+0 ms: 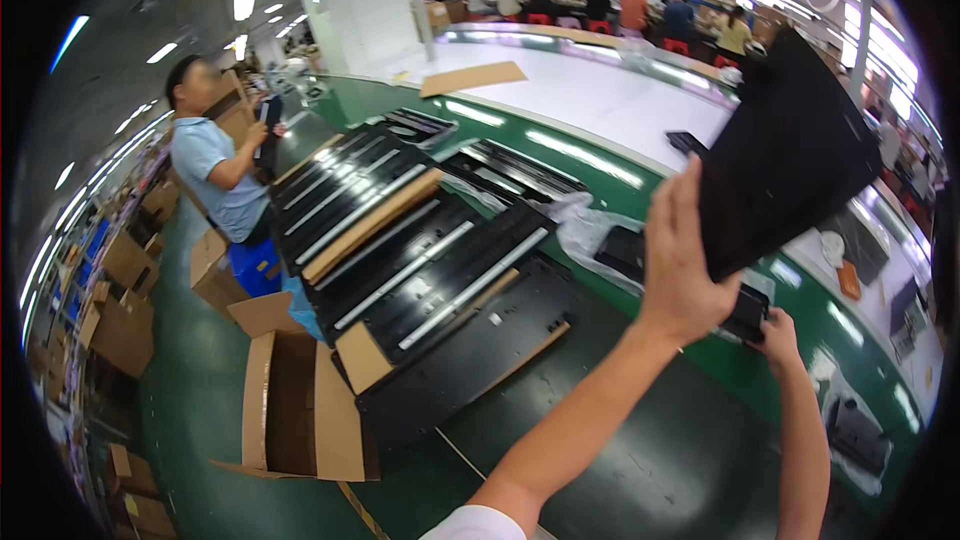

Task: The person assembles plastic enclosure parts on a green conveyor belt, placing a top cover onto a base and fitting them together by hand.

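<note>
My left hand (682,265) is raised and wrapped round the edge of a large black panel (790,155), which tilts upward on the right. Lower down, my right hand (783,340) has its fingers closed on the end of a small black part (747,316) at the green bench. The raised panel hides some of the bench behind it. Left of that part, a black piece (622,252) lies in clear plastic wrap (580,228).
Long black panels (470,350) with silver strips and cardboard between them are stacked on the left. An open cardboard box (258,405) stands below them. A co-worker (218,165) in light blue holds a dark part. A wrapped black part (858,437) lies right.
</note>
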The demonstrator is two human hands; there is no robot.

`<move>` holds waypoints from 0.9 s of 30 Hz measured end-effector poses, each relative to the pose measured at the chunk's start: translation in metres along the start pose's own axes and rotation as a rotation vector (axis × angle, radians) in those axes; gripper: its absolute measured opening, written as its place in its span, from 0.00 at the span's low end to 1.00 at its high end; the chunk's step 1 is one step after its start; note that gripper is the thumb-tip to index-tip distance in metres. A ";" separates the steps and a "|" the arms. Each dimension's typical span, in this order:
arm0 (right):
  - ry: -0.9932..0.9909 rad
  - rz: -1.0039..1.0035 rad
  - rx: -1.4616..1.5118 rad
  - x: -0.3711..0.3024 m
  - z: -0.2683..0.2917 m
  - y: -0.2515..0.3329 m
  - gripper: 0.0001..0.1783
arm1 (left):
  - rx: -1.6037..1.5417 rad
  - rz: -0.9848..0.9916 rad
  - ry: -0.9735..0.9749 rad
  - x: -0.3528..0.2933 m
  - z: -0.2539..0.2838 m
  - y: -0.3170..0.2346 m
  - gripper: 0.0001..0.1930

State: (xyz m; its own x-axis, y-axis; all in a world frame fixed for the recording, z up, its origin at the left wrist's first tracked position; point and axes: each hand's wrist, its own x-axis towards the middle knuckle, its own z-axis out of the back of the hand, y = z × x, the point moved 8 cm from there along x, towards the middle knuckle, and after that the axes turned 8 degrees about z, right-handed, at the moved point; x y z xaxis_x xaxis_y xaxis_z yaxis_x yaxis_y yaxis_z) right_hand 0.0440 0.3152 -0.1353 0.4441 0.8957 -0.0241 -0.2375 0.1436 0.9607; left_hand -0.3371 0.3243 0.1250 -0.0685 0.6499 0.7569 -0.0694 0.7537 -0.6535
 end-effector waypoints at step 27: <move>-0.092 0.464 -0.650 -0.066 0.023 0.099 0.06 | -0.112 0.110 0.025 -0.002 -0.006 0.036 0.28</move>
State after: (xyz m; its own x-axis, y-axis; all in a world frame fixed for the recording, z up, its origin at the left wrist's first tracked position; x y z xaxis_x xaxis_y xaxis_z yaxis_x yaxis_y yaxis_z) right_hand 0.0108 0.2608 -0.0323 0.2395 0.8897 0.3887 -0.8581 0.0067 0.5134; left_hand -0.3332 0.3508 0.0998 -0.0451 0.7305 0.6814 0.0489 0.6829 -0.7289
